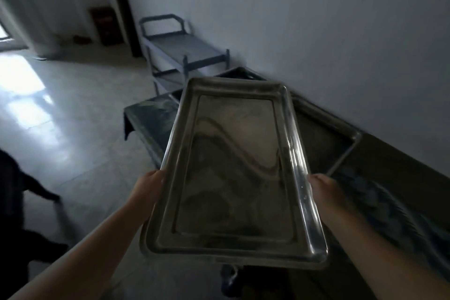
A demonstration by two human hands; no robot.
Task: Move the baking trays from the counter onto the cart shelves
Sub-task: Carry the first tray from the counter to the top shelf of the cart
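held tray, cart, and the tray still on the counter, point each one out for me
held tray (233,165), head view, middle of its flat base
cart (181,44), head view, top shelf surface
counter tray (323,139), head view, bare base right of the held tray

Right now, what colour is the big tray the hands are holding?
Shiny silver-grey metal, with dull smudges. The tray shows best in the head view.

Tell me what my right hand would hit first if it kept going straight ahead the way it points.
Probably the second tray lying on the counter just beyond the right hand, which grips the held tray. Depth is unclear, so it might pass above.
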